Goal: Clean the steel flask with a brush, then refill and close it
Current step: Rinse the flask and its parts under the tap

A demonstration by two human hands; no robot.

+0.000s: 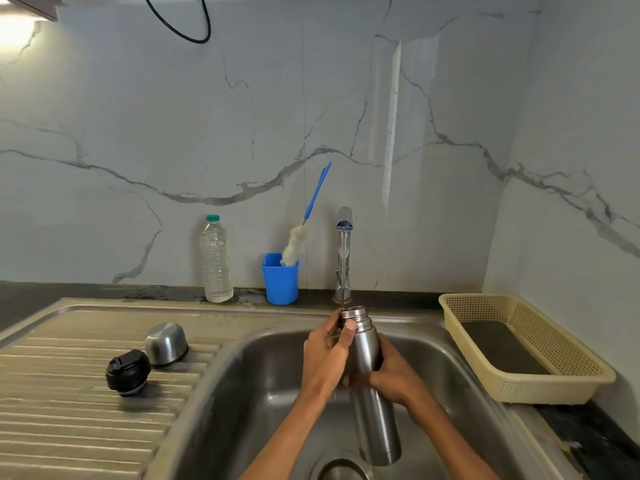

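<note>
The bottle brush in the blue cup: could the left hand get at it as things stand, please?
Probably not yet: the left hand grips the flask neck. The path to the bottle brush looks free.

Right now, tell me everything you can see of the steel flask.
The steel flask is a tall, slim cylinder of brushed metal with a threaded neck, its mouth open and uncapped. It is held tilted over the sink basin, mouth up beneath the tap, where a thin stream of water meets the rim. The left hand grips the neck; the right hand wraps the middle.
</note>
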